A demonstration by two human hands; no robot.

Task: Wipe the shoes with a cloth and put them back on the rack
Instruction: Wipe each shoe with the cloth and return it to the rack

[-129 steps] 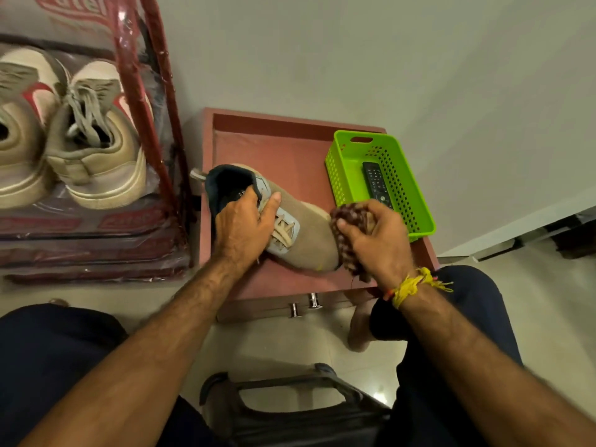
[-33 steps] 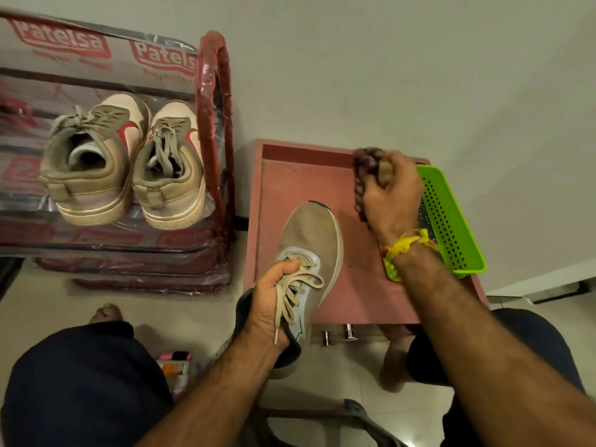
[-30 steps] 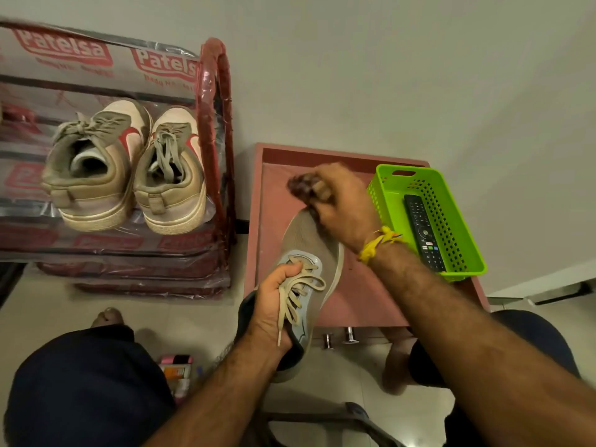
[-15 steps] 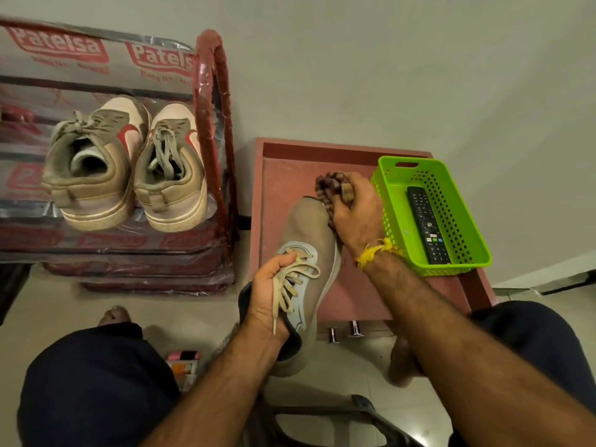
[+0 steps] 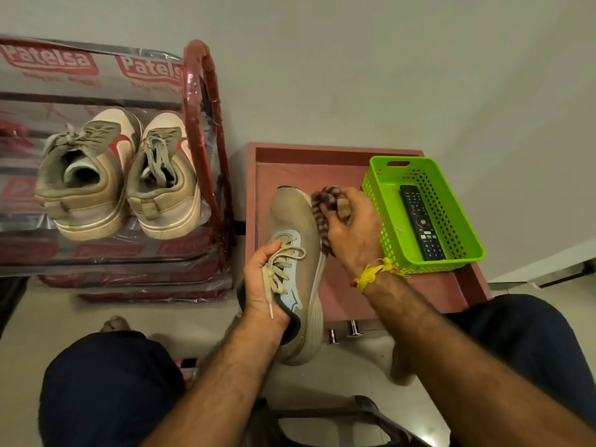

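Note:
A beige sneaker [image 5: 295, 217] with a pale blue panel points away from me, its toe over the low red table [image 5: 342, 291] and its heel toward my lap. My left hand [image 5: 264, 285] grips it at the laces and collar. My right hand [image 5: 353, 230] holds a bunched maroon-striped cloth [image 5: 324, 204] against the right side of the shoe's forefoot. To the left, the red shoe rack [image 5: 206, 124], wrapped in printed plastic, carries a pair of beige and white sneakers [image 5: 119, 175] on its shelf.
A bright green plastic basket [image 5: 451, 201] with a black remote [image 5: 421, 221] in it sits on the table's right side, just beyond my right hand. The wall rises behind. My knees flank the shoe, and a dark stool frame [image 5: 354, 421] shows below.
Over the last second my right hand has brought the cloth from the toe down along the shoe's right side. My left hand keeps its grip at the laces.

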